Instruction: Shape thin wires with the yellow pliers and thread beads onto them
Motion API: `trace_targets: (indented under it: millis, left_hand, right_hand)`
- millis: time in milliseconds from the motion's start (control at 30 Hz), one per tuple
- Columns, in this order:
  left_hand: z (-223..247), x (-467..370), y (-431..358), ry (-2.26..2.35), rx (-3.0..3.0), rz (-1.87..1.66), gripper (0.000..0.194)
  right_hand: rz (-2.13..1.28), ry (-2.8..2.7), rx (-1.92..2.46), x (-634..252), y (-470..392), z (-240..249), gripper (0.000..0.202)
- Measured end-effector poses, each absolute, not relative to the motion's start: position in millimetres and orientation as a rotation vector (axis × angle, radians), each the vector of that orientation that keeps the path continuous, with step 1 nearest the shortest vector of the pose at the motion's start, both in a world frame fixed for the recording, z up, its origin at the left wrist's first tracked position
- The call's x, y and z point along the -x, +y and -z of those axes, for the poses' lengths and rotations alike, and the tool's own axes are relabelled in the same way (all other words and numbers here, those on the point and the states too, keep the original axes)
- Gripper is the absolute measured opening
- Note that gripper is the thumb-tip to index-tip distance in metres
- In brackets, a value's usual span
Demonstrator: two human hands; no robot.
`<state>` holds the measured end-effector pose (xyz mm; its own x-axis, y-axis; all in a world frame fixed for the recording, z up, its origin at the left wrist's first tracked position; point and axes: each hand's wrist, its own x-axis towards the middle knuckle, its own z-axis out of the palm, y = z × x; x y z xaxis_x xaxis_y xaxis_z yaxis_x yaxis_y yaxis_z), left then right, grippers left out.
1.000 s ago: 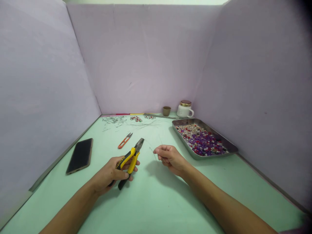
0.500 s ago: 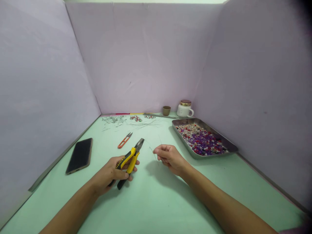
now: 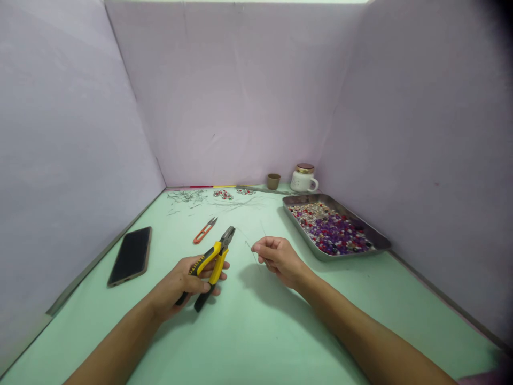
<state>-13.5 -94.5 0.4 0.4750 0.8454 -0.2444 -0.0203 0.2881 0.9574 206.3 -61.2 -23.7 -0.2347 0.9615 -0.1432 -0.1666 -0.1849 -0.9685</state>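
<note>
One pair of yellow-and-black pliers (image 3: 217,271) sits in grasp of your left hand (image 3: 188,279) over pale green surface (image 3: 248,331), head pointing away from you, handles apart. Just right of pliers, your right hand (image 3: 280,259) pinches fine wire (image 3: 249,249), bent like hook at one visible end. Orange snips (image 3: 204,231) lie near pliers, left of their head; dark-screened phone (image 3: 130,255) lies farther left of pliers. Well right of pliers, metal tray (image 3: 334,259) holds beads (image 3: 336,232), many purple. Far beyond pliers: small brown cup (image 3: 273,182), lidded white mug (image 3: 302,181).
</note>
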Motion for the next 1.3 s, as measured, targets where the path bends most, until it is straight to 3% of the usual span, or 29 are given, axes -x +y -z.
trace_targets:
  millis: [1300]
  left_hand:
    - [-0.4, 11.3, -96.1, 1.067, -1.304, -0.676, 0.045]
  right_hand:
    - [-1.475, -1.248, 1.165, -201.6, -63.4, 23.1, 0.017]
